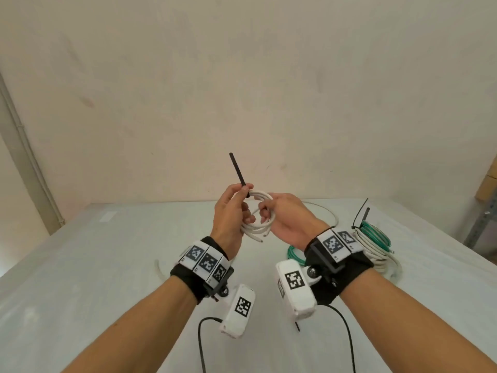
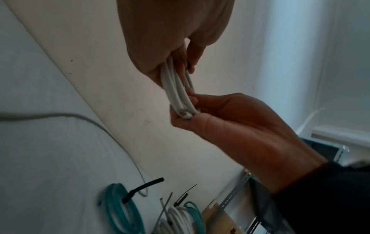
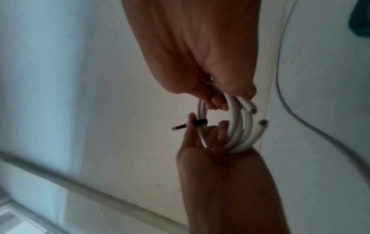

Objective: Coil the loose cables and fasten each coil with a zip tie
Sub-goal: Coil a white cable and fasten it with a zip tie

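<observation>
Both hands hold a small white cable coil (image 1: 258,211) in the air above the table (image 1: 107,265). The left hand (image 1: 231,211) has its fingers curled round the coil's left side and pinches a black zip tie (image 1: 238,170) that sticks up past the loops, probably so the strap can wrap the bundle. The right hand (image 1: 287,219) grips the opposite side, fingers clamped through the ring (this keeps the turns from springing apart). Bundled coils (image 1: 373,240) lie on the table, right.

Bare workroom or storeroom, likely a lab corner. Plain scuffed wall (image 1: 242,90), white table (image 1: 80,265), conduit (image 1: 29,162) far left, slotted metal shelving (image 1: 481,224) and cardboard (image 1: 486,184) far right.
</observation>
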The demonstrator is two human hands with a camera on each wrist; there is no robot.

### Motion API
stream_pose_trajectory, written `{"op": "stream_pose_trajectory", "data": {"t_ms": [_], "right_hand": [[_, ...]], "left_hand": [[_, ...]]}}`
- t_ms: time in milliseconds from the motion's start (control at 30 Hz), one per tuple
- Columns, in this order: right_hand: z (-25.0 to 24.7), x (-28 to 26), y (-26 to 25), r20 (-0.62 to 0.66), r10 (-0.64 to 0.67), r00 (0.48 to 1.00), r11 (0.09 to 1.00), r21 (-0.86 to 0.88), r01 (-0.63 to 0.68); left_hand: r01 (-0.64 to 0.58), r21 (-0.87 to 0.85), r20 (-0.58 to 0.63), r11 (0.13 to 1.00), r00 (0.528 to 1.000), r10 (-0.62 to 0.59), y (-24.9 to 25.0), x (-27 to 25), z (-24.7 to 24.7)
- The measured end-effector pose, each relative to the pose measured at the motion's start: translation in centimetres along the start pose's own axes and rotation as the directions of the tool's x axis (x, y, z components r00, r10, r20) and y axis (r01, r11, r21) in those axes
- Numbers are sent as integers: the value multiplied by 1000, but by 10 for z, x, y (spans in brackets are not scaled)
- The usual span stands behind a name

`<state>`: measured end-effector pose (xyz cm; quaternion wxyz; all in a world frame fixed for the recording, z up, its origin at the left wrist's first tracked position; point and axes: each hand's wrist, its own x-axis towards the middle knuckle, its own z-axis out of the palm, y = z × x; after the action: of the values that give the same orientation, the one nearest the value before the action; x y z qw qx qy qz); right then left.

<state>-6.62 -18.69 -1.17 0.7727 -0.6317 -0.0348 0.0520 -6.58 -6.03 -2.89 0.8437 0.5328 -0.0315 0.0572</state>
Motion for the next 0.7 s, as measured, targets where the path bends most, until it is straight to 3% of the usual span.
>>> {"op": "stream_pose_trajectory", "data": {"t_ms": [67,167,233,300,367,400,533,600,633,700], "right_hand": [[-12,7,-10,-64,5,998,999,-34,-7],[-37,18,-15,-171,-10,985,961,-275,-38],[-56,26,-11,-196,-10,981,871,-483,-88],[-72,30,-1,-178,53,983,687,-707,-165],[-85,32,13,-235,98,967,485,-837,-253],[-91,34,21,-258,102,961,426,-861,-277],[-101,38,33,-347,126,929,390,-844,-368],[-105,40,33,-356,84,931,309,-879,-364],[-106,40,33,-374,70,925,293,-879,-377],[-110,43,38,-379,57,924,185,-905,-383]], "left_hand": [[67,84,130,994,988,-78,-2,-1,-1],[162,310,233,937,942,-240,0,0,-5],[194,425,249,884,914,-321,-1,4,-11],[190,551,210,813,911,-355,-5,11,-20],[161,699,155,697,917,-368,-11,20,-29],[141,769,127,623,922,-365,-16,25,-34],[19,972,64,236,939,-339,-34,45,-54],[-24,999,32,27,934,-356,-45,52,-59],[-27,999,9,-42,933,-360,-48,52,-63],[-4,995,-33,-100,930,-366,-55,53,-67]]}}
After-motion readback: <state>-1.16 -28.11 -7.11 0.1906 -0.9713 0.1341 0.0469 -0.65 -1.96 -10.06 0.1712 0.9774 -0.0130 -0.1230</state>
